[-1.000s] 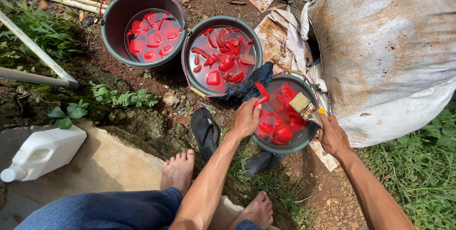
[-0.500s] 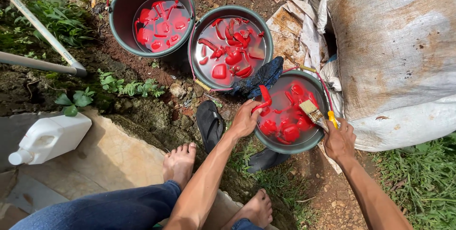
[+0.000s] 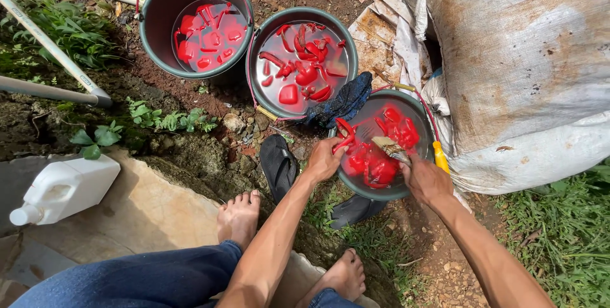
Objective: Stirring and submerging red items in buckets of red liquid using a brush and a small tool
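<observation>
Three grey buckets hold water and red plastic pieces. Over the nearest bucket [image 3: 406,190] my left hand [image 3: 324,158] pinches a curved red piece [image 3: 345,135] at the rim. My right hand [image 3: 427,179] holds a paintbrush [image 3: 389,148] with a yellow handle, its bristles resting above the red pieces [image 3: 378,165] in the water. The middle bucket [image 3: 260,50] and the far bucket [image 3: 159,41] stand beyond, each with several red pieces floating inside.
A dark blue cloth [image 3: 343,101] lies between the near and middle buckets. A large dirty white sack [image 3: 527,60] fills the right side. A black sandal [image 3: 278,165] and my bare feet [image 3: 238,216] rest on soil and stone. A white jug [image 3: 63,187] lies left; pipes [image 3: 51,47] cross the upper left.
My right hand has swung the brush from the bucket's right rim in over the red pieces. My left hand stays at the rim with the red piece.
</observation>
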